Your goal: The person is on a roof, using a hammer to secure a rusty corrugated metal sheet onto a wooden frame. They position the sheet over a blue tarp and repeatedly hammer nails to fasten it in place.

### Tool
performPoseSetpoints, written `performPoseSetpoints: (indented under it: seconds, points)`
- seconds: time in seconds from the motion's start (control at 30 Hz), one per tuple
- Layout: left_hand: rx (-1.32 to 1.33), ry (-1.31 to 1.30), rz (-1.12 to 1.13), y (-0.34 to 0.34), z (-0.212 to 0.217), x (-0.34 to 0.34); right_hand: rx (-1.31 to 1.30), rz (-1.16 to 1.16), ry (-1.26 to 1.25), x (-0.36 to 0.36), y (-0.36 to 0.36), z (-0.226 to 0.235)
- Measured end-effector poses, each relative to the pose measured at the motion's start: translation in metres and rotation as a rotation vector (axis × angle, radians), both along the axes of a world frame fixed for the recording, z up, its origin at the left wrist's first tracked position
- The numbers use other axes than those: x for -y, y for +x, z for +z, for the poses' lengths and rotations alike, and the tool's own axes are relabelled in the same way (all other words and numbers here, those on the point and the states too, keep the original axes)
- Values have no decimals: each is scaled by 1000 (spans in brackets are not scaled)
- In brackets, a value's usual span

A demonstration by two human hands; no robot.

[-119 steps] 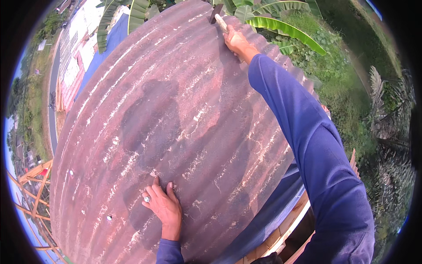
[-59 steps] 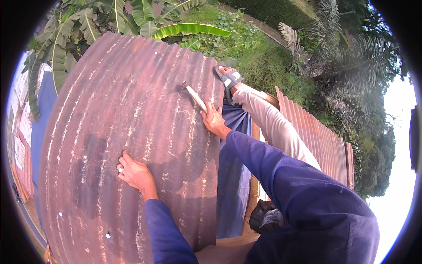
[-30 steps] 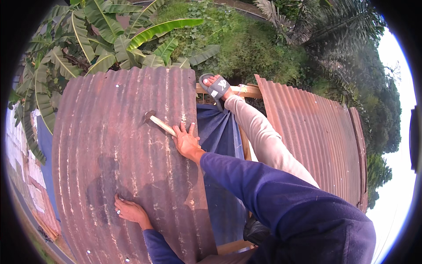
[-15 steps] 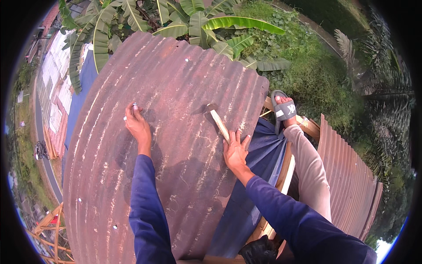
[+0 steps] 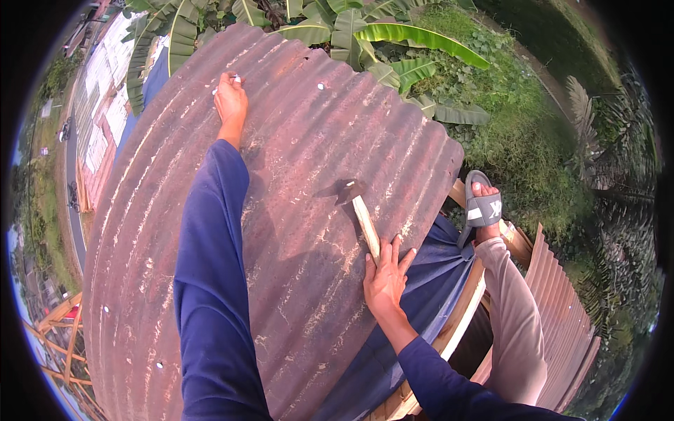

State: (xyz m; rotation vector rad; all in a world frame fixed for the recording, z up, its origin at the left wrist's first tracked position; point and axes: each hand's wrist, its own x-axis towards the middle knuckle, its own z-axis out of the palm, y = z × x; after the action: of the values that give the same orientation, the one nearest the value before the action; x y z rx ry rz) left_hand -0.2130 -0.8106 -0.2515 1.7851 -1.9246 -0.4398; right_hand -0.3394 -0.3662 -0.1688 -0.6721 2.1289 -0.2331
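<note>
I am stretched over a rusty corrugated roof sheet (image 5: 295,231). My left hand (image 5: 230,102) reaches far up it, near the top edge, with its fingertips pinched on a small pale roofing nail (image 5: 236,78) held against the metal. My right hand (image 5: 385,277) lies lower, by the sheet's right edge. Its fingers are stretched along the wooden handle of a hammer (image 5: 365,217) and hold it flat on the sheet. The hammer's metal head (image 5: 349,191) points up the slope.
Blue tarpaulin (image 5: 428,281) and a wooden beam (image 5: 460,319) show at the sheet's right edge. A leg in beige trousers (image 5: 516,316) with a grey sandal (image 5: 483,207) rests there. Another corrugated sheet (image 5: 565,316) lies right. Banana leaves (image 5: 393,35) stand beyond; buildings lie far below left.
My left arm has stretched farther up the sheet toward its top edge. The right hand has stayed low with the hammer, its fingers now spread along the handle.
</note>
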Motion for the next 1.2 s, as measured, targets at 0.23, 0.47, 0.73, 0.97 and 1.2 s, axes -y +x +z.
performPoseSetpoints:
  seconds: [0.23,0.47,0.73,0.97,1.2]
  points:
    - [-83,-95,-4,2,-34,27,-27,44,-20,-3,5,-2]
    - [127,-81,-19,-2,-42,26,-25,155,-123,-5,-4,-3]
    - [157,-33,-35,-5,-38,22,80,115,-191,63,-73,41]
    - [154,-52,-23,-6,-35,21,456,62,-800,248,-57,-51]
    - [157,-49,-36,0,-44,25,355,68,-868,383,-25,-136]
